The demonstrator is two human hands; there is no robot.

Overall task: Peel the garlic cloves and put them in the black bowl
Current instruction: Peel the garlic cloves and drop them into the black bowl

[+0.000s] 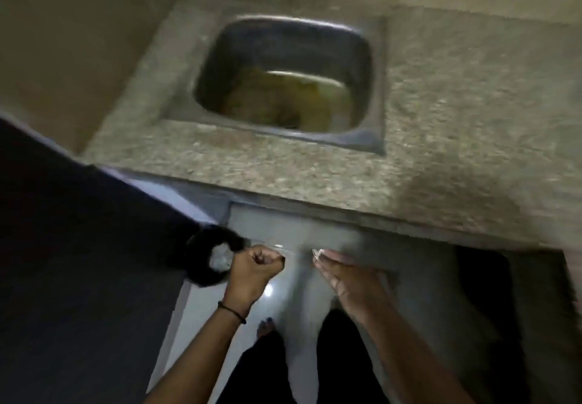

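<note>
Curling into a tight fist just right of the blurred black bowl (206, 260): left hand (255, 265). Farther right of it, right hand (349, 277) flat, fingers (330, 262) pressed together, perhaps touching whitish peel (316, 253).

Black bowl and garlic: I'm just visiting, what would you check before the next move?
1. Black bowl within reach: ok, beside the left hand.
2. Bowl's contents: something pale inside; whether peeled cloves, cannot tell.
3. Left hand's curled fingers hold a clove: cannot tell.
4. Right hand open: ok, fingers straight; a white scrap at its fingertips.
5. Sharp view: not ok, blurred.
</note>
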